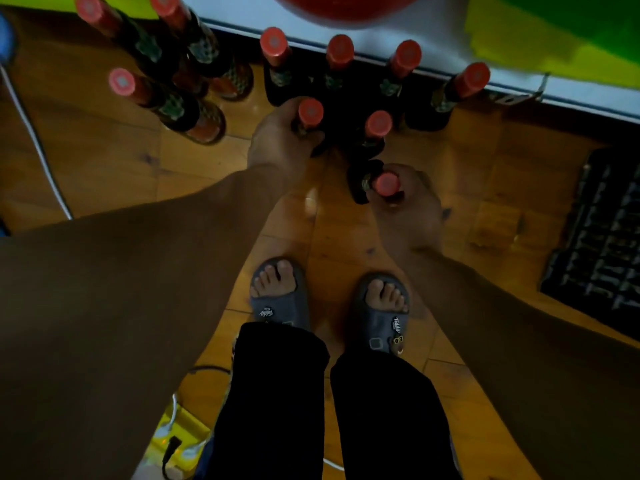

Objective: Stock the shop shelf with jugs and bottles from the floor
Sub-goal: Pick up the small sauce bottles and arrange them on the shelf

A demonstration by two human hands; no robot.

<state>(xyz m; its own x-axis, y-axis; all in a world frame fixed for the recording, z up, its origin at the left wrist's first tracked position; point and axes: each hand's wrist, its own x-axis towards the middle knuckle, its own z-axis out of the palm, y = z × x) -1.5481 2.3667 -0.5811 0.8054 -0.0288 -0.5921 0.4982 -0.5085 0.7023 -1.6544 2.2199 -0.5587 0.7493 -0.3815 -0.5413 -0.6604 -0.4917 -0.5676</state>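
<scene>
As I stoop over the wooden plank floor (104, 174), both hands are closed on dark glass bottles with red screw caps. My left hand (277, 143) curls round the neck of an upright bottle (310, 112) at the front of the cluster. My right hand (408, 209) grips the neck of a leaning bottle (387, 183) nearer my feet, and I cannot tell whether its base is off the floor. A neighbouring bottle (378, 123) stands between the two, close to both. A back row (341, 51) of the same bottles lines the foot of a white unit (450, 32), and a side group (121, 81) stands off to my left. I judge this the pick-up step. Next I need a straight lift with both necks held firmly, clear of that neighbour, then to stand and carry the pair to the shelf, which I cannot make out from here.
</scene>
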